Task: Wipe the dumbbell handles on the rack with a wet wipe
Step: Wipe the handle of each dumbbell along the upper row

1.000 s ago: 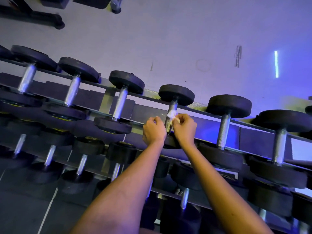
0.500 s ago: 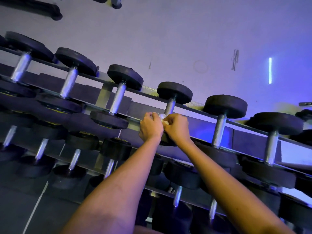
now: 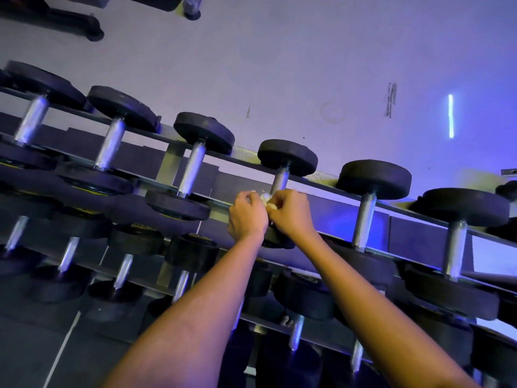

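Observation:
A small white wet wipe (image 3: 266, 199) is bunched between my two hands, over the lower part of a steel dumbbell handle (image 3: 280, 181) on the top tier of the rack (image 3: 330, 182). My left hand (image 3: 246, 217) pinches the wipe from the left with curled fingers. From the right, my right hand (image 3: 293, 212) pinches the same wipe. The handle's lower half and near weight head are hidden behind my hands. Its far black head (image 3: 287, 157) shows above.
Other dumbbells line the top tier: one to the left (image 3: 193, 169) and one to the right (image 3: 365, 219). Lower tiers hold several smaller dumbbells (image 3: 123, 271). A pale wall (image 3: 307, 65) stands behind the rack. Dark equipment feet (image 3: 92, 32) sit at the upper left.
Both hands slid down the handle from its upper part to its lower half, keeping hold of the wipe. More bare steel shows above them now.

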